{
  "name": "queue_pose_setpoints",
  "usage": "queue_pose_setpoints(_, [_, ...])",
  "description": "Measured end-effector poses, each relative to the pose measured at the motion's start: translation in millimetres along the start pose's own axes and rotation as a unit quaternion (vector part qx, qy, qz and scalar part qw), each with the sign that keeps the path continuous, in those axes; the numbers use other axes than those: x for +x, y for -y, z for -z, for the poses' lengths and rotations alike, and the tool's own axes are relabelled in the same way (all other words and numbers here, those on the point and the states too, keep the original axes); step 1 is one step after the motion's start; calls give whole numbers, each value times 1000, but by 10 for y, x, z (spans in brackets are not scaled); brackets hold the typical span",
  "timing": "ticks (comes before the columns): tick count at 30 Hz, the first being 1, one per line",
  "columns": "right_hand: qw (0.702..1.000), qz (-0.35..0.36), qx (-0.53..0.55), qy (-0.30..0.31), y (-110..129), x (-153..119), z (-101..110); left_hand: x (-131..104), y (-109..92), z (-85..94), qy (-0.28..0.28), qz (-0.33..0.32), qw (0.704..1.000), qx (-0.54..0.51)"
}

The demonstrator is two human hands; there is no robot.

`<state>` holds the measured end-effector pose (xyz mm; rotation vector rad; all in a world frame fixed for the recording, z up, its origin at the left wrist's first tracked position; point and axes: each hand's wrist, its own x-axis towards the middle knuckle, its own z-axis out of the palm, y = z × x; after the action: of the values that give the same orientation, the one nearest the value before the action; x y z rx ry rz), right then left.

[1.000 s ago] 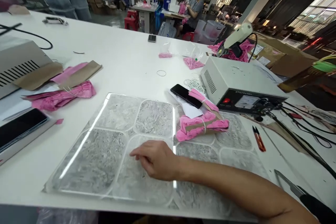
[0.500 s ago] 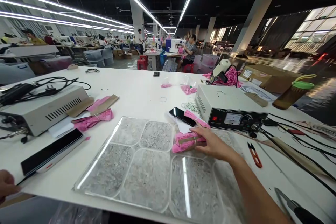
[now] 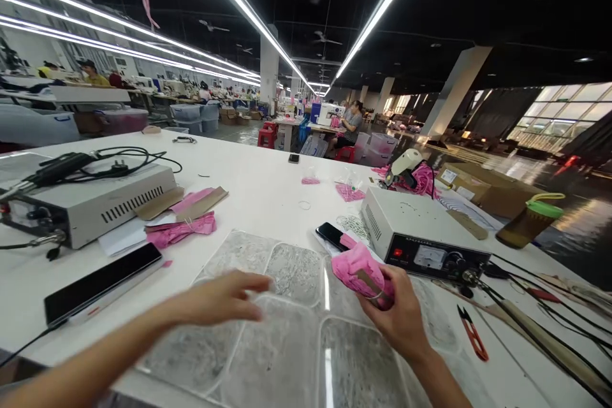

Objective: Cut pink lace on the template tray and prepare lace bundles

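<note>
My right hand (image 3: 399, 312) is closed round a bundle of pink fabric strips (image 3: 361, 271), bound with a thin band over a strip of brown card. The bundle is tilted up above a clear-topped grey marbled mat (image 3: 272, 344) with rounded panels. Over the mat's left part, my left hand (image 3: 229, 296) reaches toward the bundle, slightly blurred, fingers apart and nothing in them. Behind the bundle lies a black phone (image 3: 331, 236) on white paper, with another pink piece partly hidden beside it. Several pale rubber bands (image 3: 352, 227) are heaped close by.
A grey control box (image 3: 425, 229) stands at right, another box (image 3: 115, 207) at left. Red thread snips (image 3: 472, 333) and black cables lie on the right. A second pink bundle (image 3: 182, 229) and a dark-screened device (image 3: 102, 280) are at left. A green-lidded bottle (image 3: 528, 223) stands far right.
My right hand has lifted the pink bundle off the mat and turned it upward. My left hand has come from the table's left edge to above the mat. The view has tilted up.
</note>
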<state>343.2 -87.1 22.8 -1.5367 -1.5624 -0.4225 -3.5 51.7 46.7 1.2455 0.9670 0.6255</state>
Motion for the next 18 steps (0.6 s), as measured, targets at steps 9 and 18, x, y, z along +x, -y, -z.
queue_pose_setpoints(9, [974, -3, 206, 95, 526, 186, -499, 660, 113, -1623, 32, -112, 928, -355])
queue_pose_setpoints(18, [978, 88, 181, 49, 421, 131, -712, 684, 187, -1335, 71, -40, 938, -337])
